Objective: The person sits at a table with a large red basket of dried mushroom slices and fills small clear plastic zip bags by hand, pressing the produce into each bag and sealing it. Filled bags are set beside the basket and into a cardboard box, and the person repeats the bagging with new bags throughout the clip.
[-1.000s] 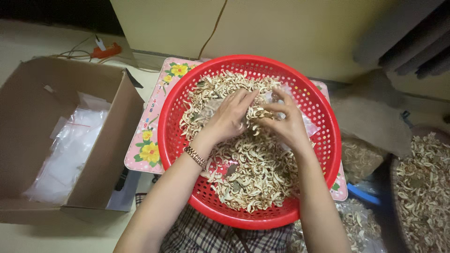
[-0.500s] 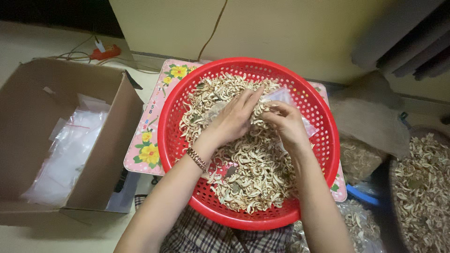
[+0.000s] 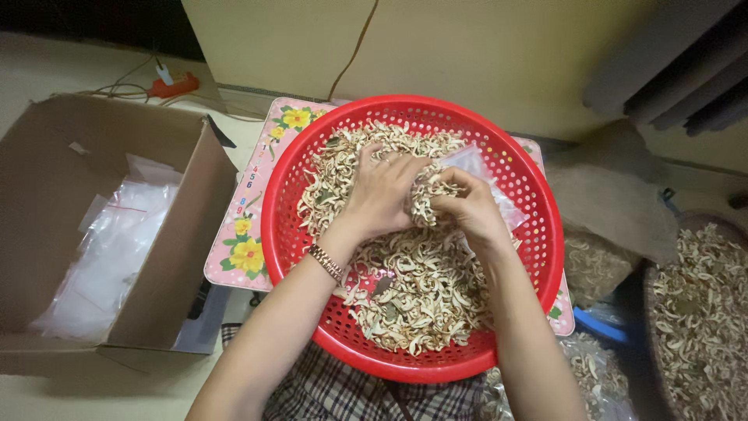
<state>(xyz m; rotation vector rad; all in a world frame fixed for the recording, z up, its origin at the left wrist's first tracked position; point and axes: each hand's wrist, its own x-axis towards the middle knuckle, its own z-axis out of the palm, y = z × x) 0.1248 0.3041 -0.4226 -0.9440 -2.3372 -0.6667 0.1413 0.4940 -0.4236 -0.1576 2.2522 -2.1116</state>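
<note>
A round red perforated basket (image 3: 530,257) sits in front of me, half filled with pale dried curled slices (image 3: 421,288). My left hand (image 3: 382,195), with a bracelet at the wrist, is cupped around a clump of the slices and presses it toward my right hand. My right hand (image 3: 467,206) holds the mouth of a small clear plastic bag (image 3: 479,168) that lies on the slices at the far side of the basket. The clump sits between both hands at the bag's opening.
An open cardboard box (image 3: 187,210) with clear plastic bags (image 3: 109,249) inside stands at left. A pink flowered mat (image 3: 241,242) lies under the basket. More dried slices fill a dark tray (image 3: 701,312) at right. An orange tool (image 3: 171,84) with cord lies at back.
Both hands have drawn closer together and slid slightly toward me, gathering slices at the bag's mouth. The basket and box have not moved.
</note>
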